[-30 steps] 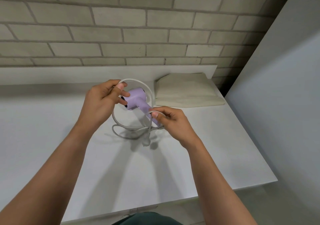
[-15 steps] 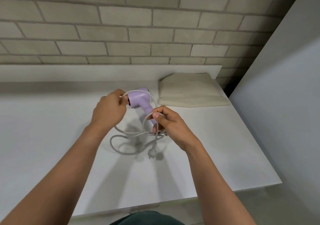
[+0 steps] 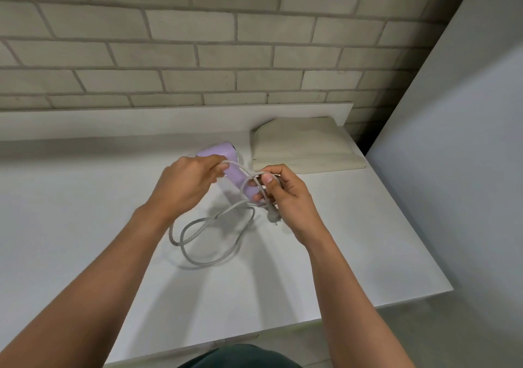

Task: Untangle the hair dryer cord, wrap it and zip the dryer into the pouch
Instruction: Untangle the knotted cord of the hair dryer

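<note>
1. Your left hand (image 3: 186, 186) sits above the white table (image 3: 85, 226), its fingers curled inward and pinching the grey cord (image 3: 209, 243) just beside the head of the lilac hair dryer (image 3: 226, 163).
2. Your right hand (image 3: 285, 197) grips the lower end of the dryer's handle. The fingers wrap round it and the thumb presses a small loop of cord against it.
3. The dryer is held between your two hands, tilted, with its head toward the back of the table and its handle slanting down to your right hand.
4. From your left hand the cord crosses over the handle to your right thumb. The rest drops to the table and lies there in two loose overlapping loops, in front of and below your left wrist.
5. The plug (image 3: 274, 217) hangs just under your right palm; you cannot tell whether it touches the table.
6. The beige pouch (image 3: 305, 146) lies flat at the back right of the table, near the dryer but apart from it, under the brick wall (image 3: 198, 56).
7. A plain grey panel (image 3: 467, 141) stands along the table's right side.
</note>
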`<state>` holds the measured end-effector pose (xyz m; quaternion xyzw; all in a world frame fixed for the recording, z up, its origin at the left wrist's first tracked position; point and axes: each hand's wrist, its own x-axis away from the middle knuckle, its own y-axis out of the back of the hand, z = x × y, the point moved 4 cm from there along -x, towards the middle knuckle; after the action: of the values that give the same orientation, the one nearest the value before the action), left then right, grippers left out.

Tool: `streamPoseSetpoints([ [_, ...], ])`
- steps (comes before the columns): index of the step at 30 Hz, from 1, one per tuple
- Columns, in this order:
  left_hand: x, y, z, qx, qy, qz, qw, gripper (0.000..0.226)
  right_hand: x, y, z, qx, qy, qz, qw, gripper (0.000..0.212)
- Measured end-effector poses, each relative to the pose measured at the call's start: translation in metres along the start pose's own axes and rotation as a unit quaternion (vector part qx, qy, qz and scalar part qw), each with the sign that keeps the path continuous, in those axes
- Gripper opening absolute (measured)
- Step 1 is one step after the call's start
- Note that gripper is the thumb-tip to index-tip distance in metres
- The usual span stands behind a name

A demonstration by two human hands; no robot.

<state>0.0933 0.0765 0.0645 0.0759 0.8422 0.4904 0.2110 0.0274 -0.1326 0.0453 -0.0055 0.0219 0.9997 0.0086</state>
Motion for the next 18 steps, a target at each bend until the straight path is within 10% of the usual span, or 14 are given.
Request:
streamPoseSetpoints([
  [8, 0.013, 0.012, 0.039, 0.138, 0.092, -0.1, 0.981, 0.023, -0.001, 0.004, -0.006, -0.021, -0.023, 0.0, 1.0, 0.015],
  [18, 0.058, -0.027, 0.121, 0.124, 0.204, 0.097, 0.966, 0.018, -0.002, 0.014, -0.002, 0.023, 0.0, -0.032, 0.999, 0.014],
])
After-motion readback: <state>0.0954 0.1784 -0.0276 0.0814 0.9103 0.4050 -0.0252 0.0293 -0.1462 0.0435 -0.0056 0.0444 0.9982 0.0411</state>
